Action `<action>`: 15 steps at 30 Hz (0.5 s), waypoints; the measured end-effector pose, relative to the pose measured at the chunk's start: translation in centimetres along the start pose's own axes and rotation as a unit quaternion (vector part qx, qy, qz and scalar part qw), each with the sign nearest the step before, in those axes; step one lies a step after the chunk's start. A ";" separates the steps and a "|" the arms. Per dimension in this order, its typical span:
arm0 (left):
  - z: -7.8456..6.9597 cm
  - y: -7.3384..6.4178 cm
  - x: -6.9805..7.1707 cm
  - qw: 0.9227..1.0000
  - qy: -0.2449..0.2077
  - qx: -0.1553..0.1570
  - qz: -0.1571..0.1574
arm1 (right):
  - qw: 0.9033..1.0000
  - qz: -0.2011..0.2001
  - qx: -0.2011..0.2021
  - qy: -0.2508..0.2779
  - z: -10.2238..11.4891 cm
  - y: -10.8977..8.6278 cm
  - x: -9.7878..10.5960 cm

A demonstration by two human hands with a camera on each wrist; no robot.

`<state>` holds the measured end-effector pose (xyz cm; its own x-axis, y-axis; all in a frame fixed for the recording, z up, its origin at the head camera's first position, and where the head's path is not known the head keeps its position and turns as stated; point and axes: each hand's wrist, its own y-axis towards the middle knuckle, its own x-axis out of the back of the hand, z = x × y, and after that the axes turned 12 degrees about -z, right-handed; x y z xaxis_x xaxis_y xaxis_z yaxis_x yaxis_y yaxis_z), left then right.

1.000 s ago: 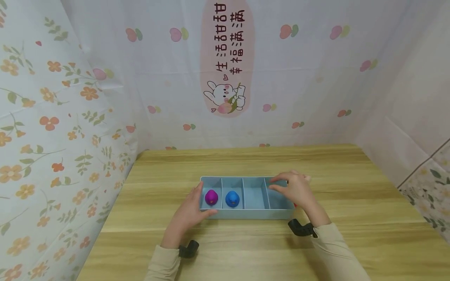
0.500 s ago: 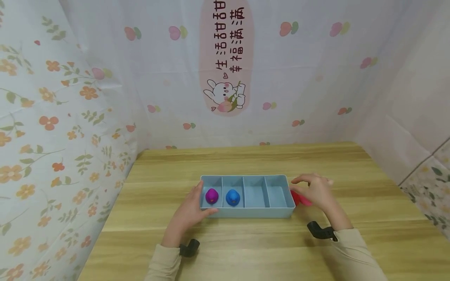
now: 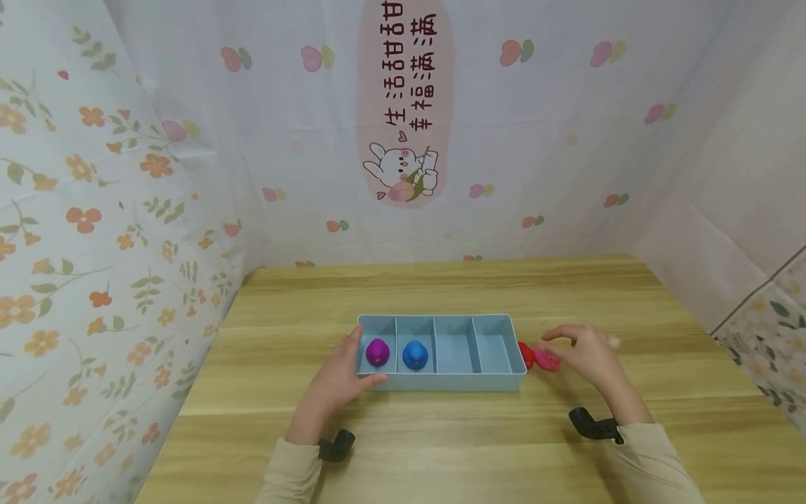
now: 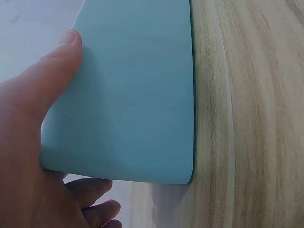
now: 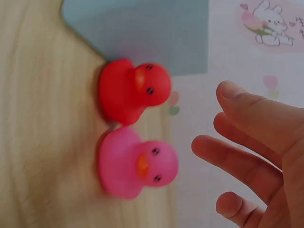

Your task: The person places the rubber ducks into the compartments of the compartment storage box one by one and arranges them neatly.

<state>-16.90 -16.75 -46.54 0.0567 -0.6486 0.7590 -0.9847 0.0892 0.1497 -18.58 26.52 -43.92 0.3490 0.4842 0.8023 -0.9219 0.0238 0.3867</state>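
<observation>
— What has the right hand got?
— Nothing. Thumb and fingers stand parted, just short of the pink duck on the tabletop.
— And the red duck?
— On the far side of the pink one from that hand, right beside the tray. I can't tell whether it touches it.
— How will the pink duck handle?
— Light, I'd guess, and slightly squashy, so hard to break. That smooth round head could slip.
— Hold it where, then?
— Low, across the broad body, front to back; the red duck crowds one flank.
— The left hand?
— Gripping the tray round a corner, thumb on the front wall, which should stop it sliding.
</observation>
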 end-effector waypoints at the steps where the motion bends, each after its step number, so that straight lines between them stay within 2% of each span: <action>1: 0.0 0.0 0.0 1.000 0.001 -0.002 -0.001 | 1.000 0.002 -0.002 -0.001 -0.3 -0.2 0.0; 8: 0.1 0.0 0.0 1.000 0.005 0.004 -0.001 | 0.999 0.023 -0.024 -0.003 -1.8 -1.0 -0.3; 15: -0.1 0.0 0.0 1.000 0.005 0.009 0.001 | 0.999 0.048 -0.024 -0.011 -2.9 -1.6 -0.9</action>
<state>-16.88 -16.63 -46.48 0.0553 -0.6409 0.7656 -0.9878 0.0769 0.1356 -17.88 28.62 -46.57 0.2622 0.4677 0.8441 -0.9580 0.0212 0.2859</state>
